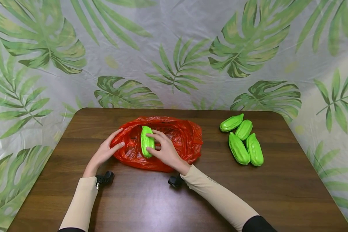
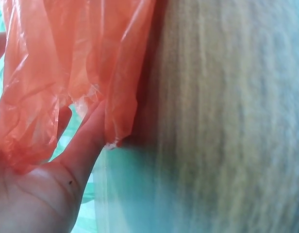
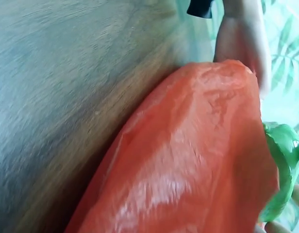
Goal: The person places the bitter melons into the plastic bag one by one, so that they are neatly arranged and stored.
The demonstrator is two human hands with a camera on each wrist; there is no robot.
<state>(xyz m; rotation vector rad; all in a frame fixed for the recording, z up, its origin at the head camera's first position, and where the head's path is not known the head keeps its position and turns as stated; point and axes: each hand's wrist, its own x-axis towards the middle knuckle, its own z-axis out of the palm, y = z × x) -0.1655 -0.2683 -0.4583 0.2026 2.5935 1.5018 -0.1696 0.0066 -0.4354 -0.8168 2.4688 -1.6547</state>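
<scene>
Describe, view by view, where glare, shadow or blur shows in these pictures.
Head: mostly sharp, with pale glare on the wooden table at lower centre; left wrist: table grain soft, a dark reddish band, shadow or reflection, beside the red plastic bag; right wrist: whitish highlights on the bag, leaf-print backdrop pale.

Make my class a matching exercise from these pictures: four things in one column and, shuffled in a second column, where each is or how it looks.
Things
1. left hand
2. right hand
3. plastic bag
4. four loose green vegetables

Places and states
A. red, with its mouth open
B. on the table, to the right of the plastic bag
C. at the plastic bag's left edge
D. holding a single green vegetable

Pairs: 1-C, 2-D, 3-A, 4-B
</scene>
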